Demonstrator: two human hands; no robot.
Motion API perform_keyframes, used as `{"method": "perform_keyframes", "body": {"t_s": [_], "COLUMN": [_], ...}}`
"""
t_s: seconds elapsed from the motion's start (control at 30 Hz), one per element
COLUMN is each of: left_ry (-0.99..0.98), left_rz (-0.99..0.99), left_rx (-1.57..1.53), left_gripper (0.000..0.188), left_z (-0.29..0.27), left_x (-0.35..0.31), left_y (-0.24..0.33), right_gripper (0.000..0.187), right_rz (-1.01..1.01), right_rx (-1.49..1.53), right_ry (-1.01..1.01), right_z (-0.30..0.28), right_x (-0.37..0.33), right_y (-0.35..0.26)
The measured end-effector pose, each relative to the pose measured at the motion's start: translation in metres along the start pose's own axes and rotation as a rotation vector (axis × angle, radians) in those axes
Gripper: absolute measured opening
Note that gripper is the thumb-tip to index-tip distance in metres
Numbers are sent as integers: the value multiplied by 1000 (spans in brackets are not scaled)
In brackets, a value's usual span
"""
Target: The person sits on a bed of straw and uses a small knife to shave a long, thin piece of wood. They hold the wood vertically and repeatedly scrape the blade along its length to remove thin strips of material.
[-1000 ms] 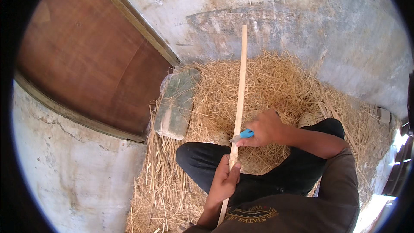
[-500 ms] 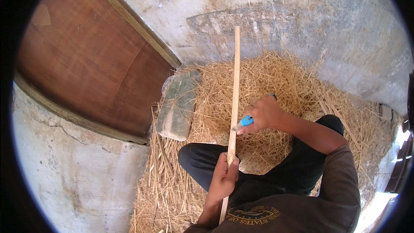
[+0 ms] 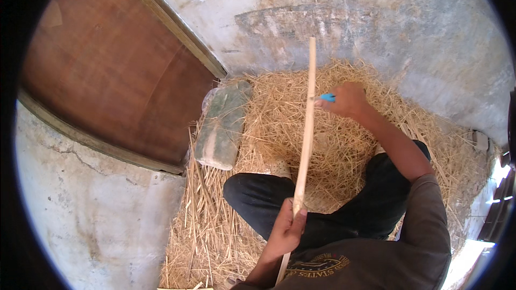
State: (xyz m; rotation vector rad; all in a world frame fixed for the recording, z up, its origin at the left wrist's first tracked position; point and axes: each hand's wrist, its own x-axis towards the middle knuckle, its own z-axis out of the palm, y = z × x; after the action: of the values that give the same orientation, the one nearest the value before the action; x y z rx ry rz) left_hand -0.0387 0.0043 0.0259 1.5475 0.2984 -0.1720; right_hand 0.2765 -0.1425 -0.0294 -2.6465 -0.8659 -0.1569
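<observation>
A long, pale strip of wood or bamboo (image 3: pixel 307 145) stands nearly upright in the picture, its lower end running past my wrist toward my torso. My left hand (image 3: pixel 286 228) is closed around its lower part, thumb on top. Farther up, my right hand (image 3: pixel 346 101) is closed on a blue-handled utility knife (image 3: pixel 327 97). The knife's short blade meets the strip's right edge in its upper third. Most of the handle is hidden in my fingers.
Pale shavings (image 3: pixel 317 123) are heaped between my legs and around them. A worn greenish block (image 3: pixel 221 126) lies left, beside a brown wooden panel (image 3: pixel 118 70). A stained wall (image 3: pixel 371 21) rises behind. Longer split strips (image 3: pixel 212 204) lie to the left of my knee.
My right hand has moved the knife away from me, up along the strip. The strip's far end has shifted right, and my left hand has moved slightly right.
</observation>
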Motion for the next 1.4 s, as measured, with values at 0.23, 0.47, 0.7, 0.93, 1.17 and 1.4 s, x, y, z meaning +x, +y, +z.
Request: {"method": "perform_keyframes", "body": {"t_s": [0.23, 0.47, 0.7, 0.93, 1.17, 1.4], "left_ry": [-65, -143, -218, 164, -67, -73], "left_rz": [-87, -89, -22, -81, -111, -110], "left_rx": [40, 101, 145, -80, -741, -857], "left_gripper": [10, 11, 15, 9, 13, 17], "left_z": [0, 2, 7, -15, -3, 0], "left_x": [-29, -52, -80, -1, 31, 26], "left_y": [-4, -13, -35, -13, 20, 15], "right_gripper": [79, 77, 92, 83, 70, 69], "right_rz": [208, 299, 821, 549, -374, -418], "right_rx": [-163, -201, -70, 168, 321, 195], "right_ry": [-66, 105, 209, -67, -40, 27], "right_z": [-36, -39, -19, -52, -27, -25], "right_x": [32, 45, 17, 6, -79, -79], "right_y": [44, 111, 219, 115, -69, -78]}}
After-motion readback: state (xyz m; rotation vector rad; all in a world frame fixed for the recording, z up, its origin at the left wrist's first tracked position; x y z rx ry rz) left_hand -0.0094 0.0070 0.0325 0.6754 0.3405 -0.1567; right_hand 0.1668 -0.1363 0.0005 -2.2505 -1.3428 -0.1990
